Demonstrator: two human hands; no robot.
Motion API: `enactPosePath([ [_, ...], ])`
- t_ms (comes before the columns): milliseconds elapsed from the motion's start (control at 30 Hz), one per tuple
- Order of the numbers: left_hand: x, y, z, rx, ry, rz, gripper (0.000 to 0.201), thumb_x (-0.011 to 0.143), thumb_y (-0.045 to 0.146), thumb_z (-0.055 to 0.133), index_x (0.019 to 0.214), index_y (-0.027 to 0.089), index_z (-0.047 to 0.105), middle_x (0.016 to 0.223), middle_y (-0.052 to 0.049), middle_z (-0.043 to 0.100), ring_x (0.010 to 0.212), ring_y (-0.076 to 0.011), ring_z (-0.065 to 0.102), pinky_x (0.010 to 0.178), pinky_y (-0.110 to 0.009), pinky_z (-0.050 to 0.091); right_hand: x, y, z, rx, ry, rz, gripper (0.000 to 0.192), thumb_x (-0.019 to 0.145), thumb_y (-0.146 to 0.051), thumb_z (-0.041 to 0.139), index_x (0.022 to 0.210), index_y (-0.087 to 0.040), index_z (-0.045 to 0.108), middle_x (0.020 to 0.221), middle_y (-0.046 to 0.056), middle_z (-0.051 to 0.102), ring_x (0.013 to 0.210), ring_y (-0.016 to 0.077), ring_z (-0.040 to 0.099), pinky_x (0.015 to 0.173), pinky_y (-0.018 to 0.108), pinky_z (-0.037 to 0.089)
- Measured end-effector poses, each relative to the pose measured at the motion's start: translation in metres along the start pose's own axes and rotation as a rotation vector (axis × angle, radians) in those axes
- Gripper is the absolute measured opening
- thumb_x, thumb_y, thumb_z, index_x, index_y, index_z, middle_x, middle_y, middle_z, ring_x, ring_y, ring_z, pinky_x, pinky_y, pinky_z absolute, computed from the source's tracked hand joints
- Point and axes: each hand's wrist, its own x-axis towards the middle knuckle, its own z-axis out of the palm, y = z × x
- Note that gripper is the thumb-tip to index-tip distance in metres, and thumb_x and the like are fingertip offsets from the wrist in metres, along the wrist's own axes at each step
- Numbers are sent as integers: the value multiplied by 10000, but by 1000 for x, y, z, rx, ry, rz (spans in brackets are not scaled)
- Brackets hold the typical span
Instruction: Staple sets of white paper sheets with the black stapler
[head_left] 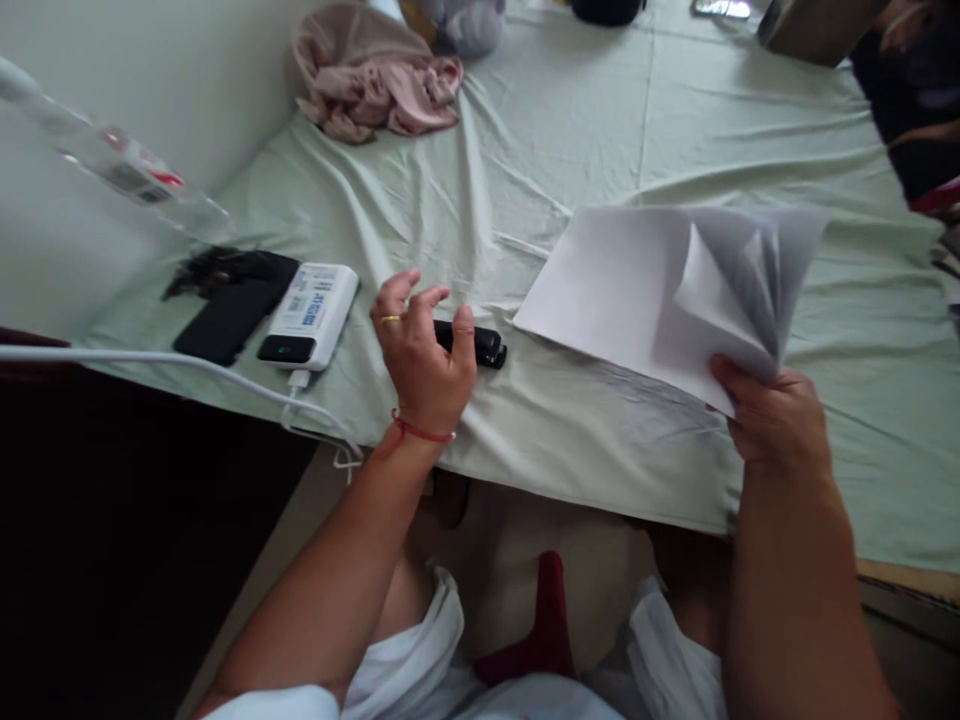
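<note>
My left hand (424, 355), with a red thread on the wrist and a ring on one finger, is over a black stapler (484, 345) on the cloth. Its fingers are spread and slightly bent, not wrapped around the stapler. Part of the stapler is hidden behind the hand. On the other side, my right hand (784, 420) grips a small stack of white paper sheets (615, 280) by the near right edge. Some of the sheets curl up and fan apart, while the left corner of the stack points towards the stapler.
A pale green cloth (570, 120) covers the table. To the left are a white power bank (319, 310) with a cable (187, 357), a black phone (225, 320) and a clear plastic bottle (142, 175). Crumpled pink fabric (382, 85) lies further back. A person (919, 100) is at the far right.
</note>
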Motion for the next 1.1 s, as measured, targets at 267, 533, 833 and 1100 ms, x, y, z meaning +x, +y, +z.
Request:
enactPosePath([
  [267, -15, 52, 2, -845, -290, -397, 585, 993, 764, 511, 1030, 221, 727, 641, 23, 604, 469, -111, 486, 467, -262, 404, -14, -28, -13, 191, 61, 148, 448, 378, -148, 999, 734, -201, 732, 720, -46, 738, 549, 113, 606, 363, 167, 407],
  [533, -21, 51, 13, -989, -655, -618, 449, 746, 420, 918, 1094, 180, 766, 986, -68, 827, 887, -242, 763, 799, -334, 586, -4, -16, -41, 78, -141, 224, 406, 348, -137, 1022, 693, -170, 811, 684, 30, 769, 596, 169, 688, 587, 237, 618],
  [833, -31, 64, 25, -944, -616, -887, 498, 729, 573, 894, 972, 161, 754, 838, -59, 791, 781, -221, 723, 671, -299, 560, 2, -14, -38, 76, -34, 136, 271, 533, -278, 974, 669, -197, 754, 593, -4, 690, 471, 116, 544, 391, 189, 445],
  [1100, -28, 62, 24, -824, -585, -847, 416, 661, 470, 962, 786, 173, 699, 580, 53, 586, 430, -64, 404, 356, -207, 267, 4, -7, -39, 154, -20, 84, 188, 649, -223, 918, 787, -183, 796, 689, 14, 746, 601, 136, 620, 530, 212, 517],
])
